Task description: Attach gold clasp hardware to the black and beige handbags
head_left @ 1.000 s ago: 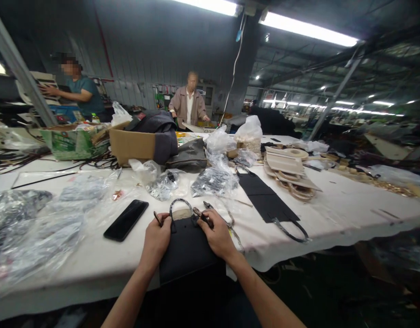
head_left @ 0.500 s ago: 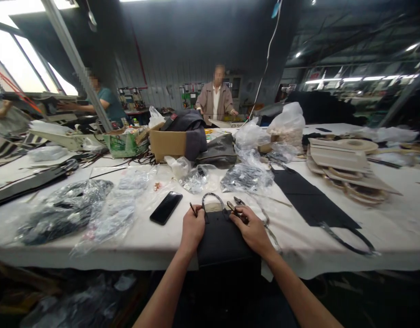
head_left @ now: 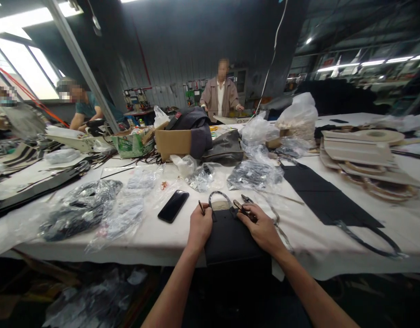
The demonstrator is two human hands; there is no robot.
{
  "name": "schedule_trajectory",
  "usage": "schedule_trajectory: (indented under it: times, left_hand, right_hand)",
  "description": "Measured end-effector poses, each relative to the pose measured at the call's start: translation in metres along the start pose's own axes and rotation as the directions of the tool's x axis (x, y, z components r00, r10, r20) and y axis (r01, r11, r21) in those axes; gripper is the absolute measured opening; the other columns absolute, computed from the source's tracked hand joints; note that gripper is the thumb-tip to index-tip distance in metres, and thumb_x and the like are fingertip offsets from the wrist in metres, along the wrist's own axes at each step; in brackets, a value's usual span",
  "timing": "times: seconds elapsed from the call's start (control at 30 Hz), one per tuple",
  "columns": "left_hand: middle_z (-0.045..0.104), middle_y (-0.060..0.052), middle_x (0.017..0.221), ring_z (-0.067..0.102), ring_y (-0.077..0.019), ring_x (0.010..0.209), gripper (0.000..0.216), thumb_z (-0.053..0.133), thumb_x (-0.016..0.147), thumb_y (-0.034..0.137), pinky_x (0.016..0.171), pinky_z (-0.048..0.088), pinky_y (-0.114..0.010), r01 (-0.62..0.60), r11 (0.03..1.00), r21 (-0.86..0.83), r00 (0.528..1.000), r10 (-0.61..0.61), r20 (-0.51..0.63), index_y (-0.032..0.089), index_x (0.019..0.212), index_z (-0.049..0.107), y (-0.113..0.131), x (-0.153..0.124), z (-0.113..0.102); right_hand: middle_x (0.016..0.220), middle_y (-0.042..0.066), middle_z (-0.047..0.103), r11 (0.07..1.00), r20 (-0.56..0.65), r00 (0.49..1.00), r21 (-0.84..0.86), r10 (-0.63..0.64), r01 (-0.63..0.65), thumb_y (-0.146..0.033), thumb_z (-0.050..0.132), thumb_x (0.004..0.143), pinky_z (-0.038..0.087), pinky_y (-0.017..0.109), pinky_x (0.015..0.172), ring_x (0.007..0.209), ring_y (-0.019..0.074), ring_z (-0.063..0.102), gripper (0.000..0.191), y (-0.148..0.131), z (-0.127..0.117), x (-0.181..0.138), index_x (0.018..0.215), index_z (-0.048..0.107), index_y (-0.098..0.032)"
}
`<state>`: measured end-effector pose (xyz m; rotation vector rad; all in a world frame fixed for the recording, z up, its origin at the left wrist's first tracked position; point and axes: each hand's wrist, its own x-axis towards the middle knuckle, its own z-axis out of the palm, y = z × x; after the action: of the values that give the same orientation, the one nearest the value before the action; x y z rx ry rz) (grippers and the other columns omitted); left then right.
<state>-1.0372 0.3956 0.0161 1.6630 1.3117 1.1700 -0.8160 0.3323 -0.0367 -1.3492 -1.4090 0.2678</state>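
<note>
A black panel (head_left: 235, 237), seemingly part of a bag, lies over the table's front edge before me. At its far end stands a looped handle (head_left: 220, 193) in clear wrapping. My left hand (head_left: 200, 228) is closed at the panel's left edge, with a thin dark stick-like piece (head_left: 201, 207) showing above the fingers. On the right side of the handle, my right hand (head_left: 263, 229) pinches a small dark tool (head_left: 244, 211) shaped like thread snips. Its fingertips are close to the handle's base, and the palm hides part of the tool.
A phone (head_left: 173, 206) lies to the left, beyond it plastic-wrapped dark pieces (head_left: 83, 205). Another black panel with handles (head_left: 329, 196) and stacked beige pieces (head_left: 358, 148) are on the right. A cardboard box (head_left: 172, 142) stands behind. A co-worker (head_left: 220, 98) stands across the table.
The view has shifted, so the table things sit a little further right. Both hands keep their hold at the panel. A co-worker at the left has leaned down.
</note>
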Motion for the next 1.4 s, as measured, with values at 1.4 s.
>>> schedule_trajectory:
  times: [1.4]
  left_hand:
    - [0.081,-0.018,0.102,0.075,-0.0320,0.099,0.027,0.048,0.100,0.017,0.087,0.050,-0.040,0.077,0.984,-0.161,0.997,-0.081,-0.016,0.021,0.093,0.073,-0.014,0.007,0.008]
  right_hand:
    - [0.114,0.008,0.081,0.785,0.619,0.727,-0.275,-0.297,0.555,-0.017,0.074,0.103,0.049,0.026,0.089,0.102,0.0193,0.072,0.022,-0.155,0.256,0.259,0.125,0.077,-0.015]
